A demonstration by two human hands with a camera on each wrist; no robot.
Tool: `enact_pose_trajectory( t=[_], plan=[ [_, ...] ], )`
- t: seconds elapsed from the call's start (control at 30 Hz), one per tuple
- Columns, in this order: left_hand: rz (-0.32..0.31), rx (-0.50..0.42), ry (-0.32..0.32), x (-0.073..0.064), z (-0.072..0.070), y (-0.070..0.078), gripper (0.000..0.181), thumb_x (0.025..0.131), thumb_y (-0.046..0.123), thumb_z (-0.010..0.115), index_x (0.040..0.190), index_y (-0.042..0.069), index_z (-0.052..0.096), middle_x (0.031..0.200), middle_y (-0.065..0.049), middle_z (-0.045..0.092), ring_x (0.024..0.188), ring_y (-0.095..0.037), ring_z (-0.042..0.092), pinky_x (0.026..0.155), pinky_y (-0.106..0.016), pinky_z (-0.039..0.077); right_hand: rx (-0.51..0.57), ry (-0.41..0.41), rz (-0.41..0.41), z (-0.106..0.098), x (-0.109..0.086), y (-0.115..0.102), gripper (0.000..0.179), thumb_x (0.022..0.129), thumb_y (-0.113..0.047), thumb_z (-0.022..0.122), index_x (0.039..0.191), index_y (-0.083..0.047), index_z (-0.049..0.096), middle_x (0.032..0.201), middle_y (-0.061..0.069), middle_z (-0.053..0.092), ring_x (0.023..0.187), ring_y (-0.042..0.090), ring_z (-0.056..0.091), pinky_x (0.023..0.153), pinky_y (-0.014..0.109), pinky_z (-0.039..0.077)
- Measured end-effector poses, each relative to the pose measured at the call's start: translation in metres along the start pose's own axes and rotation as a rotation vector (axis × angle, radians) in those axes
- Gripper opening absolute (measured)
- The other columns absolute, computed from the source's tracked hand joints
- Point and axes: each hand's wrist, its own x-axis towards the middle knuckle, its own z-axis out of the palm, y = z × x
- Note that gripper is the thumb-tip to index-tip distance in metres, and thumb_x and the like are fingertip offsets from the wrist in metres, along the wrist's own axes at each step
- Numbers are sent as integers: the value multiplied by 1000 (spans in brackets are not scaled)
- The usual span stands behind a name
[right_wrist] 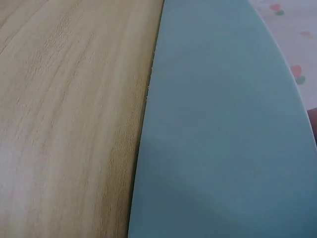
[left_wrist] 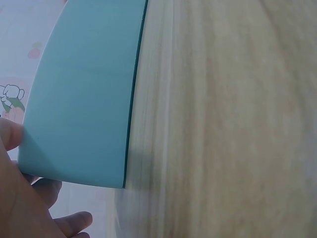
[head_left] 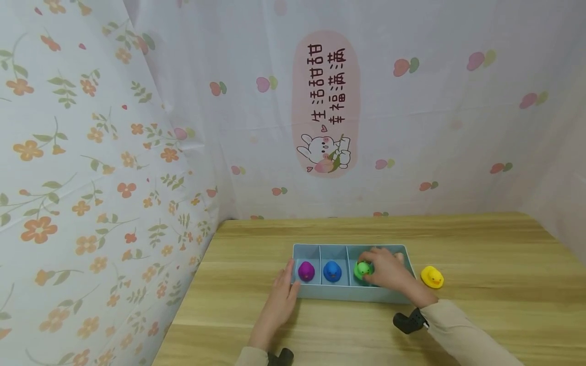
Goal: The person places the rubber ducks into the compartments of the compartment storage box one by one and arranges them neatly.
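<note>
A pale blue divided box lies lengthwise on the table. My left hand rests at its left end, fingers along the end wall and thumb by the front corner; in the left wrist view, the thumb touches the rim. Inside the third section from the left, my right hand pinches a green toy duck between thumb and fingers. That hand covers much of the box's right part. A purple toy duck sits in the leftmost section, a blue toy duck in the one beside it.
On the wooden table, a yellow toy duck lies just right of the box. Patterned white cloth hangs behind the table, and flowered cloth along its left side.
</note>
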Motion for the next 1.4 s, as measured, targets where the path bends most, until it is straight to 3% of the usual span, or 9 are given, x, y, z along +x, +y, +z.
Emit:
enact_pose_trajectory(
  t=[0.8, 1.4],
  plan=[
    [2, -13, 9, 0, 1, -1, 55, 102, 20, 40, 152, 8, 21, 154, -18, 29, 140, -47, 24, 112, -63, 21, -133, -25, 64, 13, 13, -1, 31, 66, -23, 86, 93, -22, 69, 96, 1, 67, 78, 21, 48, 63, 38, 22],
    [16, 0, 7, -2, 0, -1, 55, 103, 27, 38, 152, 7, 21, 154, -18, 29, 139, -48, 25, 112, -63, 22, -120, -45, 68, 8, 13, -2, 38, 62, -29, 88, 94, -22, 69, 99, 2, 67, 80, 23, 46, 64, 39, 19]
  ],
)
